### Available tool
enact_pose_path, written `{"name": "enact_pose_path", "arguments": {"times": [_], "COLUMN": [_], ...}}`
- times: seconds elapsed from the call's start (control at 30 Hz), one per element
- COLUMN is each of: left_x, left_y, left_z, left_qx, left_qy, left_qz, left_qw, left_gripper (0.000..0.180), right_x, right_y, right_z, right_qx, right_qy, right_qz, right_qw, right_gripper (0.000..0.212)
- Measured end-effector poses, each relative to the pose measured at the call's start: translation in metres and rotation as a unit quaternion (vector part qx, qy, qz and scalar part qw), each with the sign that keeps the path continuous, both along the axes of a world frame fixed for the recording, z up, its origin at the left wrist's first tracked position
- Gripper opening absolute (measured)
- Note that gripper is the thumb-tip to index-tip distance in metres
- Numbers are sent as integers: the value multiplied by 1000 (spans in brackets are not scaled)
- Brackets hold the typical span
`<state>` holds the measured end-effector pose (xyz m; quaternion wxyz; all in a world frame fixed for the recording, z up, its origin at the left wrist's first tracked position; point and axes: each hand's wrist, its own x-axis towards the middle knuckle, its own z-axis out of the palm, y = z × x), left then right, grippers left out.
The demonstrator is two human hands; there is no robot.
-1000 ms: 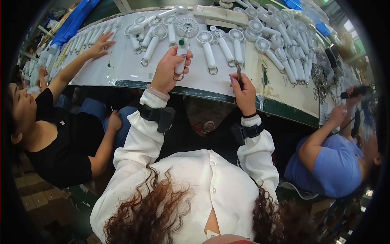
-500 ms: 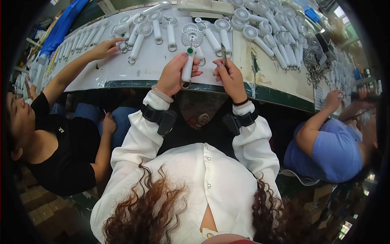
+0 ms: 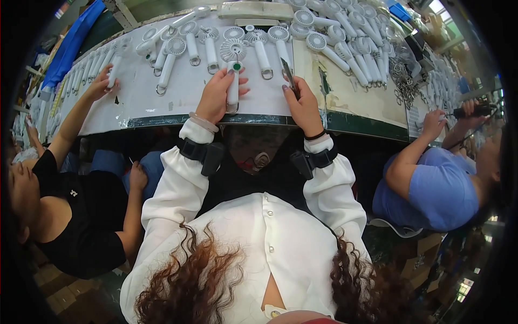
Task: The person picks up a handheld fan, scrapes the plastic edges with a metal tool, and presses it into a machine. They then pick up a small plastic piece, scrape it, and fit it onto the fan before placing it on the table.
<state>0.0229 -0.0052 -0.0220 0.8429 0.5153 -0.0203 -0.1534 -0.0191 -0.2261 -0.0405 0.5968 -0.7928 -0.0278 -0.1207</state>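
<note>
My left hand [image 3: 216, 96] is closed around the handle of a white handheld fan [image 3: 233, 86]. The fan head points away from me, and a green round spot shows on the upper handle. A metal loop hangs at the handle's near end, by the table edge. Just to the right, my right hand [image 3: 304, 106] grips slim dark metal tweezers [image 3: 290, 75], their tips pointing away and slightly left. The tweezers are apart from the fan. Beyond my hands, several white fans lie in a loose row, among them one fan [image 3: 263, 54] with a loop at its end.
A pile of fans [image 3: 353, 46] lies at the far right, beside a heap of metal clips [image 3: 406, 86]. At left, a co-worker's hand [image 3: 101, 85] holds a fan near a row of others. Another co-worker at right holds a black tool [image 3: 475, 111]. The table's green edge [image 3: 178, 120] runs before me.
The tweezers have tilted leftward in my right hand. The left co-worker's hand has moved farther left and now holds a fan. The whole view has shifted slightly.
</note>
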Motion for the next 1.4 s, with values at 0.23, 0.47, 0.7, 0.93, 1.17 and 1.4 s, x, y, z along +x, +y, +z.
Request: {"name": "enact_pose_path", "arguments": {"times": [0.23, 0.47, 0.7, 0.93, 1.17, 1.4], "left_x": [-18, -22, -29, -31, -27, -26], "left_y": [0, -15, -15, -20, -18, -22], "left_z": [-8, -2, -14, -15, -21, -16], "left_qx": [-95, -63, -116, -131, -131, -123], "left_qy": [11, 15, 6, 9, 0, 15], "left_qz": [-72, -60, -118, -150, -174, -145], "left_qw": [993, 996, 986, 980, 976, 982], "left_gripper": [31, 31, 27, 28, 32, 29], "right_x": [-18, -14, -17, -14, -7, -5], "right_y": [-3, -20, 7, 22, 18, 20], "right_z": [14, 11, 35, 38, 33, 33], "right_qx": [-344, -427, -284, -234, -263, -250], "right_qy": [-129, -186, -301, -336, -369, -332], "right_qz": [-40, -34, -14, 72, 63, 84], "right_qw": [929, 884, 910, 909, 889, 906], "right_gripper": [27, 23, 28, 34, 36, 35]}}
